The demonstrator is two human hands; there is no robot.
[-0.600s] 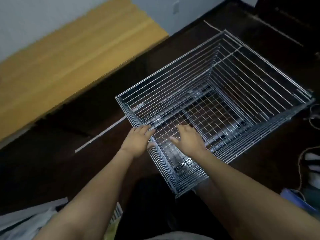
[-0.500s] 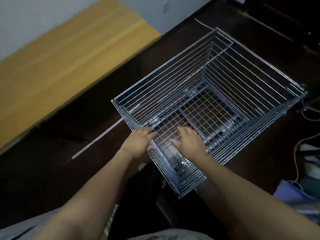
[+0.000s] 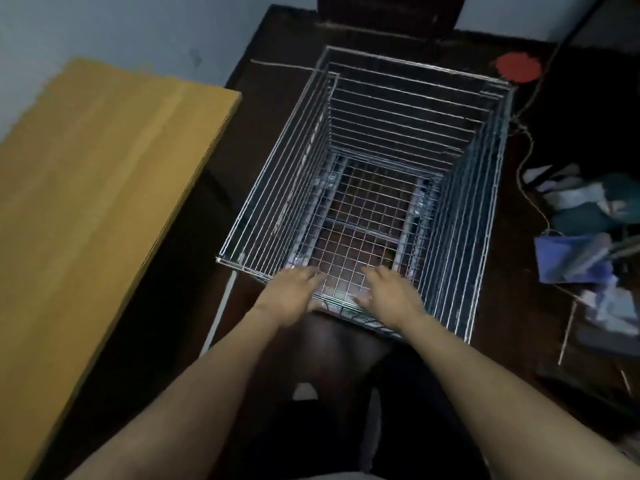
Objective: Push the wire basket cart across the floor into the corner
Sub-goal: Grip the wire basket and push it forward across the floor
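The wire basket cart [image 3: 491, 188] is a deep, empty, silver mesh box standing on the dark floor in the middle of the head view, its long axis pointing away from me. My left hand [image 3: 294, 296] grips the near rim left of centre, fingers curled over the top wire. My right hand [image 3: 388, 292] grips the same near rim a little to the right, fingers draped inside the basket. Both arms reach straight forward. The cart's wheels are hidden beneath it.
A yellow wooden board [image 3: 97, 209] lies along the left. A white wall [image 3: 138, 32] runs behind it. A red round object [image 3: 517, 67] sits at the far right corner of the cart. Cords, cloths and a blue item [image 3: 568, 258] clutter the right floor.
The cart has swung from a diagonal pose to point straight ahead, toward the far wall. Both hands kept their hold on the near rim.
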